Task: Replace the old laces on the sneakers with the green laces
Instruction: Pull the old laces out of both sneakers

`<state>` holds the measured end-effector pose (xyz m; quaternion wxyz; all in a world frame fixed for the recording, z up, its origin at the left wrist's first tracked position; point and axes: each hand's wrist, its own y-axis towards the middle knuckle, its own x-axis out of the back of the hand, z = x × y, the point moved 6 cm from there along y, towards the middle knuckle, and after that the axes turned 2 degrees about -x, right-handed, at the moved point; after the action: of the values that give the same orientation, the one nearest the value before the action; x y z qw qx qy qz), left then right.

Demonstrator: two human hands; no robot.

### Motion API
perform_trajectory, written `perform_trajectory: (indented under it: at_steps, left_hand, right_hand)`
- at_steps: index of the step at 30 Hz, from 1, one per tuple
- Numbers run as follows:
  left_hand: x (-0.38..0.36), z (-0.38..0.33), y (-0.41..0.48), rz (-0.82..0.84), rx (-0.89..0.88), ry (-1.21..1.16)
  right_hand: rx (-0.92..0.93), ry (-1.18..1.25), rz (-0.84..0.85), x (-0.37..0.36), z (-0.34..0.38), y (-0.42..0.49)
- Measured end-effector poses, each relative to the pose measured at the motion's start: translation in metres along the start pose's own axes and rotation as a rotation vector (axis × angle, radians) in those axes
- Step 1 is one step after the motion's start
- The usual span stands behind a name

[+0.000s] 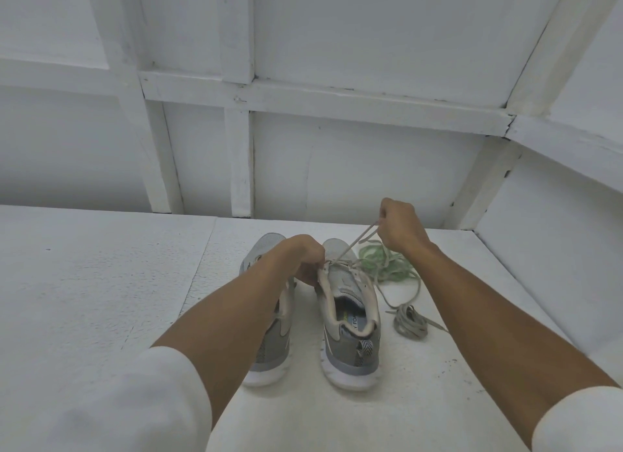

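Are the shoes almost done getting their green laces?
Not yet. Looks done: a bundled grey lace lies on the table beside the right sneaker. In hand: the right hand pulls a taut grey lace up from that sneaker while the left hand grips its top. Left: the green laces lie piled behind, not threaded into it; the left sneaker is mostly hidden.

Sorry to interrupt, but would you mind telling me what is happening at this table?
A person is unlacing the sneaker on the right: the left hand grips its eyelet area while the right hand holds the old grey lace taut above it. A loose grey lace lies coiled beside it, and the green laces sit piled behind, not yet used.
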<state>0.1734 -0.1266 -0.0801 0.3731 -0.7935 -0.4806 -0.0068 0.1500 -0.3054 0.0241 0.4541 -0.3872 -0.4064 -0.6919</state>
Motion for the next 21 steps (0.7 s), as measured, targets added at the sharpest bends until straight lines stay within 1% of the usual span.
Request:
perform_trajectory:
  at_steps: [4, 9, 13, 15, 17, 19, 21]
  left_hand:
    - [0.000, 0.000, -0.002, -0.005, 0.006, -0.004]
    - [0.000, -0.001, -0.001, -0.030, -0.021, 0.027]
    - [-0.001, -0.004, 0.000, -0.044, -0.061, 0.064]
    - [-0.002, -0.003, 0.000, -0.042, -0.061, 0.044]
    - [-0.001, -0.003, -0.002, -0.045, -0.062, 0.050]
    - [-0.001, -0.007, -0.005, -0.057, -0.076, 0.090]
    - [-0.001, -0.014, -0.011, -0.087, -0.110, 0.162]
  right_hand:
    - [0.003, -0.008, -0.033, 0.004, -0.003, 0.001]
    - [0.089, -0.077, -0.179, 0.023, -0.005, 0.002]
    - [0.029, -0.097, -0.175, 0.026, -0.019, 0.005]
    - [0.009, -0.114, -0.138, 0.015, -0.023, 0.003]
    - [-0.004, -0.110, -0.065, -0.001, -0.026, -0.001]
    - [-0.052, -0.111, 0.052, -0.018, -0.029, -0.006]
    - [-0.100, -0.203, 0.181, -0.031, -0.032, -0.015]
